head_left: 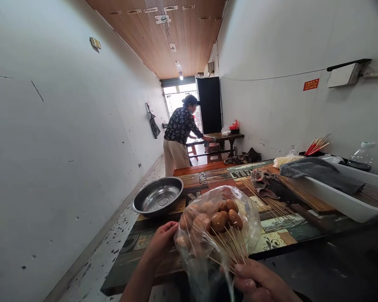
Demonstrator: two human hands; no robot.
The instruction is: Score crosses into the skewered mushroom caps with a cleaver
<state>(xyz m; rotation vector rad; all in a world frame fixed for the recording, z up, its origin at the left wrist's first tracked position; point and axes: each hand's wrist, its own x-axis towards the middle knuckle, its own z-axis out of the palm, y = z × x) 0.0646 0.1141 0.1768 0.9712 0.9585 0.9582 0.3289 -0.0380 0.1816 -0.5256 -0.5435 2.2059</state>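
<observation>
Place: small snack shop or eatery by the look of it, can't tell which
Room: long, narrow, white walls, wood-look ceiling (195,42), speckled floor (110,243)
Doorway (174,100): far end, bright
Far desk (222,136): near doorway, stool (213,147) beside it, person (179,126) bent over it
Near desk (122,266): patchwork print with lettering, loose skewers (275,207) across it
Prep gear: steel basin (159,199) at near desk's left edge, white tub (343,201) toward its right end
Food: brown rounded pieces (219,222) and sticks (237,247) in clear bag (204,262), near edge
Red notice (311,84): right wall, characters plus number rows
</observation>
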